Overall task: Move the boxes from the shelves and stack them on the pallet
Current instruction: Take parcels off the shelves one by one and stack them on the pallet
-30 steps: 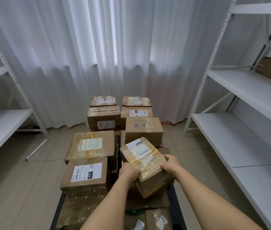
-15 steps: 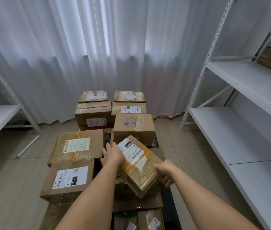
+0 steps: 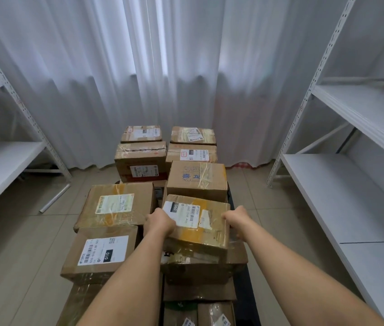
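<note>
My left hand grips the near-left corner of the taped box, fingers curled over its edge. My right hand holds the box's right side, its fingers wrapped out of my sight. The box sits on top of a larger carton in the right-hand column of the stack, just in front of the plain brown box. Its long axis runs left to right across my view, lying nearly square with its neighbours, label side up. It is brown cardboard under glossy tape, with a yellow tape band and a white barcode label reading 060. The dark pallet edge shows lower right, white shelves beside it.
</note>
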